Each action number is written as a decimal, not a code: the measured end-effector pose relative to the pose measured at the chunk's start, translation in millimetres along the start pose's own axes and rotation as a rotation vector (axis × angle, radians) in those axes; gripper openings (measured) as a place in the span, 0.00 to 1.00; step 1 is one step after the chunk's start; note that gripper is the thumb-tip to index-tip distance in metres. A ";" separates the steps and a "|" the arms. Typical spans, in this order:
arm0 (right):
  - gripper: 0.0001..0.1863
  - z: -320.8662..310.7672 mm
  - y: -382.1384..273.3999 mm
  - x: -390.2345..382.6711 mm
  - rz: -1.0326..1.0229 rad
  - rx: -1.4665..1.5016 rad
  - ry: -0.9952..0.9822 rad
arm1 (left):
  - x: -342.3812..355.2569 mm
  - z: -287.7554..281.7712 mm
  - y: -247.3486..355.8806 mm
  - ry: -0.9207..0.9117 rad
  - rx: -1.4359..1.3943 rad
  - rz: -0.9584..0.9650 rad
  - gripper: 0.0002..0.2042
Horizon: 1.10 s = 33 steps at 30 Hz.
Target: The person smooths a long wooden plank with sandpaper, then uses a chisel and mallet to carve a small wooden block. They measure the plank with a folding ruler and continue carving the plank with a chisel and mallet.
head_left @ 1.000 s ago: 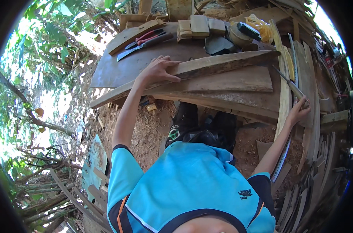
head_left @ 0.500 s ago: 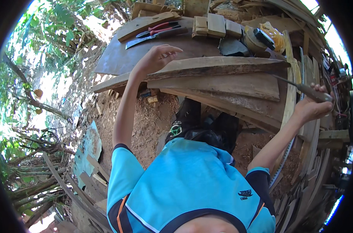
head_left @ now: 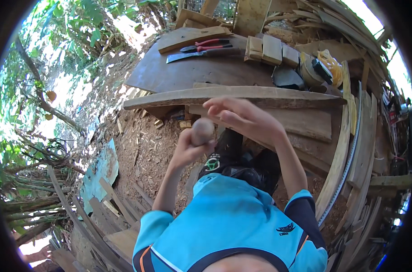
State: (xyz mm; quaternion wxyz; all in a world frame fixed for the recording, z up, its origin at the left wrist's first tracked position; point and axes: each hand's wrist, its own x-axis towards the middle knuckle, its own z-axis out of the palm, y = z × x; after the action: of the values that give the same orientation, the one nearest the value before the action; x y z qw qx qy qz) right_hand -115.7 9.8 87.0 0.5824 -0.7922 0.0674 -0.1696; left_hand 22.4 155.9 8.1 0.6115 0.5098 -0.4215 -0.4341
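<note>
My left hand (head_left: 186,149) is closed around the wooden handle (head_left: 202,130) of a hand tool. I see the handle's rounded butt end-on, and its thin shaft is hidden. Just right of it and a little higher, my right hand (head_left: 246,119) is open and empty, fingers stretched left, slightly blurred. It hangs in front of a long thick plank (head_left: 169,98) lying across the bench. A second board (head_left: 305,123) lies on the near side of that plank.
On the brown bench sheet (head_left: 156,75) lie a broad-bladed knife (head_left: 184,57), red-handled pliers (head_left: 212,44), wood blocks (head_left: 272,49) and a yellow bundle (head_left: 330,68). A long saw blade (head_left: 354,140) runs down the right. Scrap wood and a pale blue sheet (head_left: 99,170) lie left.
The wooden-handled tool has passed from my right hand to my left. My left hand came down toward my body; my right hand swung in from the far right. The view shifted slightly.
</note>
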 end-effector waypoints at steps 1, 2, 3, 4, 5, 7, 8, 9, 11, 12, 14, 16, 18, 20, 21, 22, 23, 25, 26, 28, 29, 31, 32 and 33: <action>0.15 -12.4 15.8 8.8 -0.018 -0.149 0.025 | -8.9 -9.4 -3.3 0.062 0.005 0.020 0.06; 0.15 -31.2 37.6 16.7 -0.024 -0.303 0.059 | -17.0 -16.3 -5.8 0.112 0.002 0.037 0.06; 0.15 -49.2 58.3 24.8 -0.063 -0.500 0.200 | -26.5 -27.1 -13.2 0.148 -0.052 -0.014 0.07; 0.16 -68.7 76.1 34.0 -0.108 -0.693 0.343 | -33.6 -35.0 -16.7 0.185 -0.098 -0.062 0.07; 0.17 -93.9 96.0 39.6 -0.075 -0.842 0.477 | -40.1 -37.5 -17.5 0.198 -0.160 -0.059 0.08; 0.20 -126.9 116.7 45.6 0.071 -1.276 0.811 | -47.7 -46.3 -15.3 0.244 -0.280 -0.044 0.09; 0.21 -134.8 122.9 46.7 0.200 -1.560 1.013 | -47.6 -49.8 -14.4 0.243 -0.311 0.002 0.10; 0.21 -145.1 127.5 44.6 0.221 -1.577 0.906 | -45.5 -51.3 -13.5 0.238 -0.342 0.048 0.11; 0.21 -161.8 139.8 34.4 0.278 -1.599 0.701 | -43.5 -47.7 -12.9 0.233 -0.439 0.085 0.12; 0.21 -167.0 144.2 28.8 0.313 -1.599 0.613 | -37.2 -44.7 -7.2 0.229 -0.500 0.086 0.13; 0.21 -177.0 141.3 31.8 0.367 -1.589 0.501 | -21.6 -40.0 2.2 0.172 -0.583 0.148 0.14; 0.23 -185.3 134.1 27.7 0.407 -1.614 0.472 | 0.3 -34.0 17.2 0.058 -0.539 0.247 0.15; 0.23 -177.7 110.1 27.9 0.323 -1.587 0.534 | 24.6 -23.3 35.2 0.021 -0.494 0.375 0.15; 0.19 -174.2 84.8 16.7 0.120 -1.322 0.779 | 51.9 -16.6 45.5 -0.064 -0.495 0.439 0.14; 0.18 -170.5 80.0 7.3 0.026 -1.182 0.894 | 65.2 -10.4 51.0 -0.089 -0.499 0.442 0.14; 0.18 -165.3 75.2 -6.8 -0.002 -0.991 0.960 | 78.9 -2.9 58.9 -0.115 -0.504 0.449 0.14; 0.18 -157.0 72.5 -24.0 -0.029 -0.798 1.015 | 92.7 3.9 62.9 -0.128 -0.501 0.412 0.13; 0.17 -127.2 72.8 -53.2 -0.051 -0.428 1.097 | 115.3 12.5 63.2 -0.135 -0.448 0.359 0.11; 0.17 -109.0 73.6 -69.7 -0.044 -0.270 1.144 | 127.9 18.2 62.1 -0.150 -0.411 0.344 0.10; 0.17 -80.1 86.8 -101.4 -0.041 -0.278 1.235 | 142.3 28.9 58.6 -0.163 -0.358 0.302 0.09; 0.17 -72.6 91.8 -113.9 -0.027 -0.181 1.259 | 146.0 34.5 56.6 -0.157 -0.344 0.274 0.09; 0.18 -63.1 101.9 -133.3 0.002 0.013 1.298 | 151.8 41.3 52.6 -0.182 -0.375 0.234 0.08; 0.19 -66.3 107.1 -140.3 0.028 0.002 1.288 | 154.0 40.6 51.0 -0.214 -0.421 0.220 0.08; 0.19 -71.8 110.2 -148.2 0.063 0.041 1.281 | 155.8 39.4 49.3 -0.244 -0.467 0.207 0.09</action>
State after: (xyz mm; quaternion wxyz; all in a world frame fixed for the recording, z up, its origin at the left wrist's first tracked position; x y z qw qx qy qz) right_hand -269.0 -44.2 -26.4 0.4465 -0.5200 0.4221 -0.5934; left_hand 31.3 1.2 73.2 0.6983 0.2531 -0.4305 -0.5128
